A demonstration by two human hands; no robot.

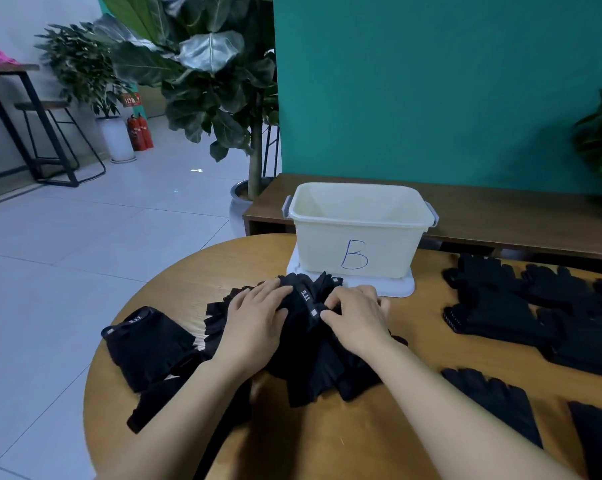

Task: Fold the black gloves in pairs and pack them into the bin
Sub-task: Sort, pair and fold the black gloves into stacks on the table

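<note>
On the round table [379, 427] the left hand [254, 317] lies flat, fingers straight, on a heap of black gloves [313, 362] – the right hand [356, 313] curls its fingertips onto a cuff of that heap, pinching it. The bin [358, 251], marked B, stands at twelve o'clock just beyond the heap; spread gloves [500, 306] lie at three o'clock, a folded glove [147, 344] at nine

Soft, even indoor light, moderately bright. Floor tiles [67, 237] pale, washed at left. Sheen showed on plant leaves [209, 50]. Dim shadow lay on teal wall [431, 98] toward right. Black gloves [313, 358] lost detail, near-solid dark. Wide-angle bending curved table [223, 258] rim. Corners were soft.
</note>
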